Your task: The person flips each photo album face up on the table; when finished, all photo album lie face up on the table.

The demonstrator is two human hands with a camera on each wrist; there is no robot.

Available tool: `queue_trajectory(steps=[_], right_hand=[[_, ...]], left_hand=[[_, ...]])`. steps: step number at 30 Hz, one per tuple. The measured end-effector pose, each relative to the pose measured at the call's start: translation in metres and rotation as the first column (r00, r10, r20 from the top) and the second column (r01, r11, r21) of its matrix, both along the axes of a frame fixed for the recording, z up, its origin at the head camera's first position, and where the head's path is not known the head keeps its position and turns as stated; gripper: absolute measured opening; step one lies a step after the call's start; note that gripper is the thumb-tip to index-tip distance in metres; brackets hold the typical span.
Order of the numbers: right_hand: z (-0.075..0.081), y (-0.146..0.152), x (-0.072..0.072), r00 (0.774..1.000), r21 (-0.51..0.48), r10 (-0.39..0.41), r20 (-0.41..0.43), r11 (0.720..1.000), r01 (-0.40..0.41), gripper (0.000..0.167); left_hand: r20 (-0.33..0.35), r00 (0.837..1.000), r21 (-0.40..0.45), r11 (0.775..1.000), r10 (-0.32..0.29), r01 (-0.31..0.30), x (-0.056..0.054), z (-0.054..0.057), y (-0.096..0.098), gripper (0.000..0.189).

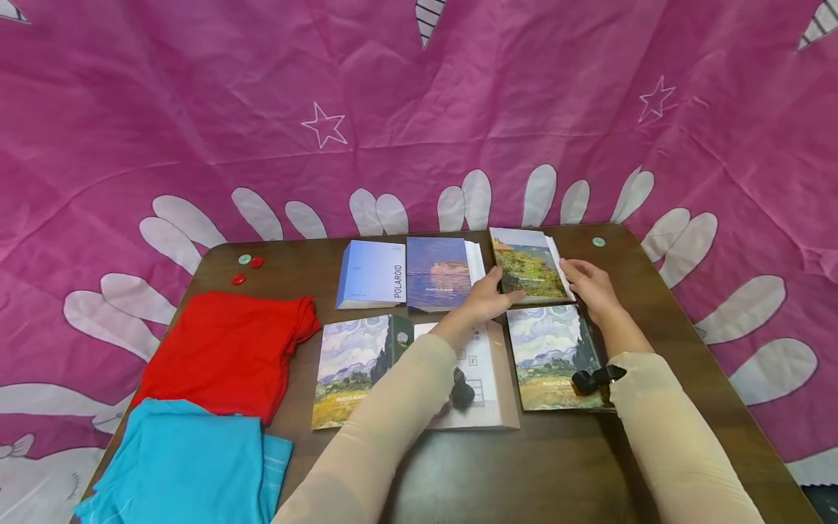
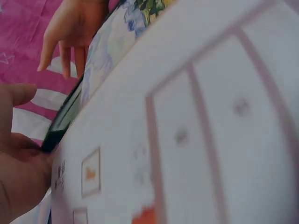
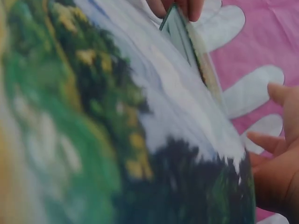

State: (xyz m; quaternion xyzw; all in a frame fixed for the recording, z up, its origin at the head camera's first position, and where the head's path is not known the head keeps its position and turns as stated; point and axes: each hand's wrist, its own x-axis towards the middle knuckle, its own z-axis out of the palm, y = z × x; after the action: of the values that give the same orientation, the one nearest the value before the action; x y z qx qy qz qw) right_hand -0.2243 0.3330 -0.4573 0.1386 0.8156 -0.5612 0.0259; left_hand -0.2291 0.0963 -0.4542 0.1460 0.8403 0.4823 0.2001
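Observation:
A photo album with a garden-and-house painting (image 1: 532, 258) lies at the back right of the table, between both hands. My left hand (image 1: 481, 297) is at its near left corner, thumb along the front edge and the other fingers by the left side. On the far side from it, my right hand (image 1: 591, 286) has its fingers extended at the album's right edge, by the white pages. In the left wrist view the right hand's fingers (image 2: 74, 39) point down, spread. Just in front lies another album with a cypress landscape (image 1: 550, 349), under the right wrist.
Left of the hands stand a blue seascape album (image 1: 435, 269) and a pale blue Polaroid album (image 1: 376, 271). A landscape album (image 1: 353, 364) and a white-and-tan album (image 1: 494, 378) lie in front. Red cloth (image 1: 225, 353), turquoise cloth (image 1: 190, 462) and small red buttons (image 1: 238, 279) are at left.

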Motion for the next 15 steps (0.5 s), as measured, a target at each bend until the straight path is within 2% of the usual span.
queue_trajectory(steps=[4,8,11,15], right_hand=[[0.008,-0.008,0.003,0.998,0.059,-0.031,-0.058,0.998,0.034,0.079],[0.021,-0.023,0.006,0.994,0.056,-0.004,-0.113,0.998,0.011,0.077],[0.029,-0.036,0.011,0.990,0.028,0.013,-0.139,1.000,-0.010,0.075],[0.033,-0.056,0.018,0.989,-0.085,-0.006,-0.148,0.996,-0.007,0.071]], left_hand=[[-0.067,0.998,-0.006,1.000,0.017,-0.018,0.001,0.005,-0.014,0.080],[-0.130,0.991,-0.022,1.000,0.012,-0.015,0.003,0.014,-0.034,0.079],[-0.161,0.987,-0.033,0.999,0.011,-0.017,0.006,0.019,-0.053,0.080],[-0.181,0.983,-0.007,0.999,0.042,-0.044,0.010,0.020,-0.076,0.080]])
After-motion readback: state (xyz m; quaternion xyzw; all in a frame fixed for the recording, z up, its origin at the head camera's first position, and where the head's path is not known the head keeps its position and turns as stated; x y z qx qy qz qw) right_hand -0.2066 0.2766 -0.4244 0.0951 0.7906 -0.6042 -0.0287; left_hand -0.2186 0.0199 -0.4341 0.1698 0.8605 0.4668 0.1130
